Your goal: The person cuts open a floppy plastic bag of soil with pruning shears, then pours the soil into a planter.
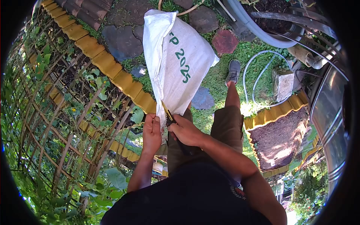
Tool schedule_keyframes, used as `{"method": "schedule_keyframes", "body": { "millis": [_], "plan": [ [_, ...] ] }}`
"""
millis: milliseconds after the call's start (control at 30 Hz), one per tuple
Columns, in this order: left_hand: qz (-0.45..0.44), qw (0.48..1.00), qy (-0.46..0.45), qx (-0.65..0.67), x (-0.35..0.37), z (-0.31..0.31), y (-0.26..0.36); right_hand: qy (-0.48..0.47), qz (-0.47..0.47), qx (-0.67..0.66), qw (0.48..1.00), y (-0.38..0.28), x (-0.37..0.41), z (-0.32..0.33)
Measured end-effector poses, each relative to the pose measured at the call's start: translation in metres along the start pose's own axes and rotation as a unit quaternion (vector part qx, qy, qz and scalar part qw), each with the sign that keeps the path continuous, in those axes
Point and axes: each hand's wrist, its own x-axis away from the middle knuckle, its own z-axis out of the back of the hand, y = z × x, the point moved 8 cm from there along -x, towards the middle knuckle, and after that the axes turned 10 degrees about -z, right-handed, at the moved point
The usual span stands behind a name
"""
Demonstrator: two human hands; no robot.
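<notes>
A white woven sack [180, 56] with green lettering that ends in "2025" hangs in front of my legs, its wide part away from me. My left hand [152, 135] is closed, pinching the narrow near edge of the sack between thumb and fingers. Close beside it, my right hand [187, 131] is wrapped round a slim yellow-and-black tool [168, 111]. The tool's thin end lies along the sack's edge, between the two hands. Its grip is mostly hidden by my fingers, and I cannot tell its exact kind.
Yellow scalloped edging [108, 63] runs along a wooden lattice [71, 138] with climbing plants at left. Paving stones [202, 98] are set in the grass. On the right are a grey hose [247, 67], a concrete block [283, 84] and a soil bed [277, 135].
</notes>
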Motion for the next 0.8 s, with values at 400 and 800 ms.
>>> {"method": "schedule_keyframes", "body": {
  "millis": [400, 800],
  "plan": [
    [-0.022, 0.997, -0.053, -0.041, -0.003, -0.002, 0.006, -0.027, 0.065, -0.244, 0.967, -0.022, -0.002, -0.002],
    [-0.014, 0.999, -0.037, -0.036, 0.003, 0.004, 0.022, -0.030, 0.119, -0.238, 0.964, -0.035, -0.012, -0.002]
  ]
}}
